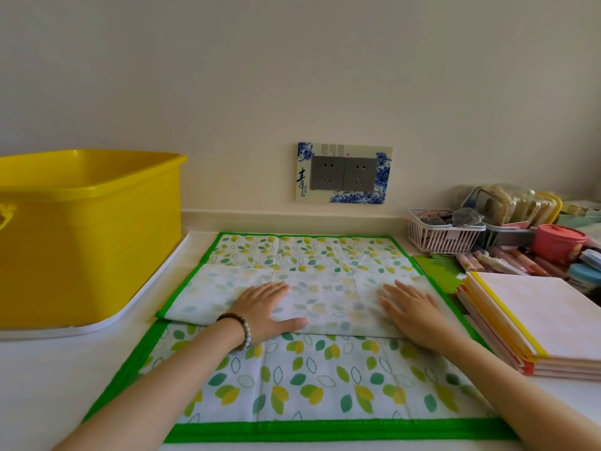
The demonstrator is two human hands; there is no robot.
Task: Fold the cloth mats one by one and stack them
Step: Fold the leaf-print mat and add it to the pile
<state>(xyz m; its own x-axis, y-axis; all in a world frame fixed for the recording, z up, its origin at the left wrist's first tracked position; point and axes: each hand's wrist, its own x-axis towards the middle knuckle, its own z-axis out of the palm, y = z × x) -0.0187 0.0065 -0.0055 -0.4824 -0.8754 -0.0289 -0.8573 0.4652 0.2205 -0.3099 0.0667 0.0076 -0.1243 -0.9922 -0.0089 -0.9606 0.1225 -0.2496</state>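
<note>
Lying under both flat hands, left hand [268, 309] and right hand [410, 312]: leaf-print mat [312, 372].

White counter [48, 379]. Carries at left a white tray [97, 327] under a yellow tub [91, 242]; at centre a green-edged leaf-print mat [325, 379], partly folded; at right a stack of folded mats [536, 320], white basket [442, 239] and pink pot [557, 244] behind.

On the counter [48, 385], the mat [309, 379] lies between a tub [87, 242] at left and stacked mats [536, 314] at right
</note>
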